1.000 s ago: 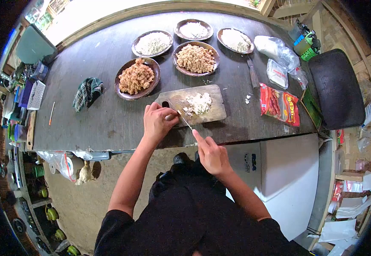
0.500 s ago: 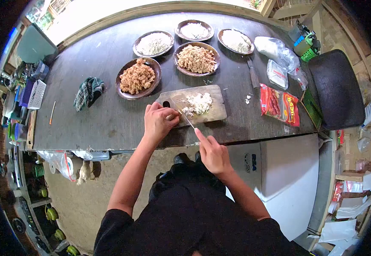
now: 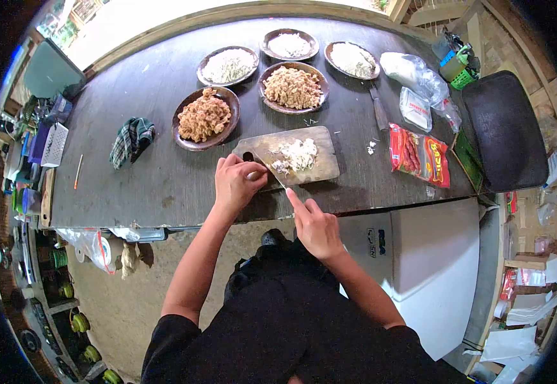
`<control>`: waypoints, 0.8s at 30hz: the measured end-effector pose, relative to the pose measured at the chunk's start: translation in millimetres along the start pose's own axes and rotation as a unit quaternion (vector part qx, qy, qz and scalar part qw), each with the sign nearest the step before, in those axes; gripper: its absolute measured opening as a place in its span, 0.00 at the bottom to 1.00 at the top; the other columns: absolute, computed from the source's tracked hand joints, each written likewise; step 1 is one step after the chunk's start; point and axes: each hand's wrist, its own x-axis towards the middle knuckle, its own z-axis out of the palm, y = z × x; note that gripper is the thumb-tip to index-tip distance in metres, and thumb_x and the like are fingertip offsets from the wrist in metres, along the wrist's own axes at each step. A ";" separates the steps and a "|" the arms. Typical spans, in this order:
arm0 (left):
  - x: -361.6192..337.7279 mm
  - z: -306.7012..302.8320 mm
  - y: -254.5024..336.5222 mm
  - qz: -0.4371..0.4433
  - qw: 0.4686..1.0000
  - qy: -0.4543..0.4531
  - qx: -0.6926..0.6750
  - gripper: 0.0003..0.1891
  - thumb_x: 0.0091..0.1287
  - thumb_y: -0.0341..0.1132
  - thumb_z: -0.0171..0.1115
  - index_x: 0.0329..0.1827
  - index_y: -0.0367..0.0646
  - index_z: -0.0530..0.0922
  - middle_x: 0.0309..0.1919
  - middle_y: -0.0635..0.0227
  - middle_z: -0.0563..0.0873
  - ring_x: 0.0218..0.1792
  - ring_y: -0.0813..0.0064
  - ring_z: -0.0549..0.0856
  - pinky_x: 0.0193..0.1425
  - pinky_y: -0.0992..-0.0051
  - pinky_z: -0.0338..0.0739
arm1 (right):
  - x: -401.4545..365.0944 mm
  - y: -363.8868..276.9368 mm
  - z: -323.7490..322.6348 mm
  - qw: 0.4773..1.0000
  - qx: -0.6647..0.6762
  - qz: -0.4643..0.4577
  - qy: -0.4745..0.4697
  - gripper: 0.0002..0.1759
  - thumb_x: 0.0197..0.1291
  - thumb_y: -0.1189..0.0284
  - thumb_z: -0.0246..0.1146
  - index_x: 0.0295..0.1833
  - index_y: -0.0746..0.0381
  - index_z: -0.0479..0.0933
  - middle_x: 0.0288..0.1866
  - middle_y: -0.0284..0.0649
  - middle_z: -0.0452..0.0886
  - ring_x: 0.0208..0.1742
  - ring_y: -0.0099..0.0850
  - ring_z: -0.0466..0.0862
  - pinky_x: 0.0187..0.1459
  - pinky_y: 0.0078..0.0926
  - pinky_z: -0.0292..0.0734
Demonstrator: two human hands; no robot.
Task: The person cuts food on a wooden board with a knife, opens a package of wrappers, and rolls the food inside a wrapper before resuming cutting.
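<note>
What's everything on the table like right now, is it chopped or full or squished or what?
White pieces: chopped, in a loose pile
Cutting board: flat, partly covered
Knife: held by the right hand
Left hand: curled at the board
Leftmost plate: heaped with brown food
Checked cloth: crumpled
Red packet: lying flat

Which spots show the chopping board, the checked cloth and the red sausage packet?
Chopping board point(image 3: 327, 168): head view, bare right part.
Checked cloth point(image 3: 123, 142): head view, left part.
Red sausage packet point(image 3: 436, 168): head view, right part.
</note>
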 end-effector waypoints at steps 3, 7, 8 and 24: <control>-0.7 1.1 -1.1 0.006 1.000 0.007 0.002 0.06 0.53 0.40 0.79 0.33 0.55 0.93 0.29 0.78 0.91 0.36 0.72 0.80 0.48 0.70 0.71 | -3.5 7.0 -1.8 1.000 0.010 -0.012 0.004 0.34 0.70 0.72 0.63 0.81 0.49 0.68 0.36 0.43 0.77 0.26 0.47 0.84 0.29 0.45 0.83; -1.0 0.2 -1.9 -0.005 1.000 -0.005 -0.006 0.06 0.53 0.40 0.79 0.33 0.55 0.93 0.30 0.78 0.91 0.37 0.72 0.80 0.49 0.70 0.71 | -7.0 7.1 -12.8 0.999 0.038 -0.015 0.010 0.33 0.70 0.72 0.63 0.80 0.49 0.69 0.35 0.43 0.77 0.27 0.46 0.85 0.30 0.46 0.83; -0.7 -0.1 -1.4 -0.010 1.000 -0.012 -0.005 0.06 0.53 0.39 0.79 0.33 0.55 0.93 0.30 0.78 0.91 0.37 0.72 0.80 0.49 0.69 0.72 | -8.6 6.9 -13.7 0.998 0.053 -0.022 0.009 0.33 0.70 0.71 0.63 0.80 0.49 0.70 0.35 0.43 0.77 0.28 0.46 0.85 0.30 0.47 0.83; -2.5 -4.0 2.4 0.004 1.000 -0.003 0.004 0.06 0.55 0.40 0.78 0.34 0.54 0.92 0.33 0.78 0.93 0.38 0.71 0.80 0.50 0.69 0.71 | -0.3 -1.2 -6.4 1.000 0.003 0.003 -0.006 0.31 0.70 0.73 0.63 0.78 0.49 0.72 0.35 0.43 0.78 0.29 0.46 0.85 0.31 0.45 0.82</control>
